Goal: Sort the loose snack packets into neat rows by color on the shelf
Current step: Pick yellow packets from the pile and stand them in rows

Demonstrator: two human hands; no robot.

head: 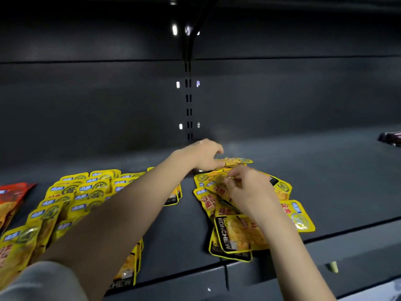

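Yellow snack packets lie in overlapping rows on the left of the dark shelf. A looser heap of yellow packets sits right of the middle. My left hand reaches over the far end of that heap, its fingertips pinching the farthest yellow packet. My right hand rests on top of the heap, fingers curled and pinching the edge of a packet beneath it.
Red packets lie at the far left edge. A dark purple packet shows at the right edge of the shelf. The shelf's back wall has a slotted upright. The front lip carries a small pale tag.
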